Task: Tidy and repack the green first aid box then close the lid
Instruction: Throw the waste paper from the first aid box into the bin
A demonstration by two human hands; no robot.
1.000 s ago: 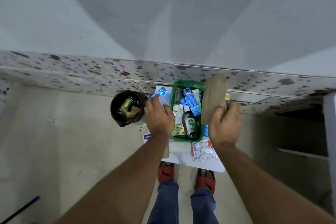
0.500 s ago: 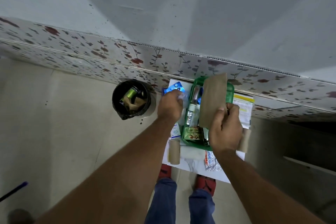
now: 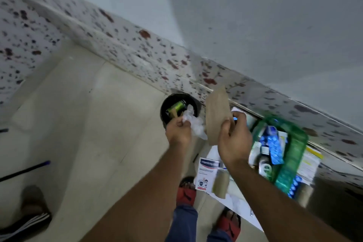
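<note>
The green first aid box [image 3: 294, 155] stands open at the right on a white sheet, holding blue blister packs and small bottles. My left hand [image 3: 177, 133] pinches a crumpled clear plastic wrapper [image 3: 193, 124] just over the rim of a black waste bin [image 3: 167, 110]. My right hand [image 3: 234, 141] grips a flat brown paper bag [image 3: 217, 116], held upright between the bin and the box. Both hands are left of the box and apart from it.
A white plaster box [image 3: 208, 173] and a brown bandage roll [image 3: 221, 183] lie on the white sheet left of the green box. A speckled tiled ledge [image 3: 137, 49] runs along the wall. My red sandals [image 3: 186, 190] are below. A dark stick [image 3: 25, 170] lies at the left.
The view has swung left and tilted. My left hand has lifted the clear wrapper away from the box to the bin. My right hand has carried the brown bag leftwards off the box.
</note>
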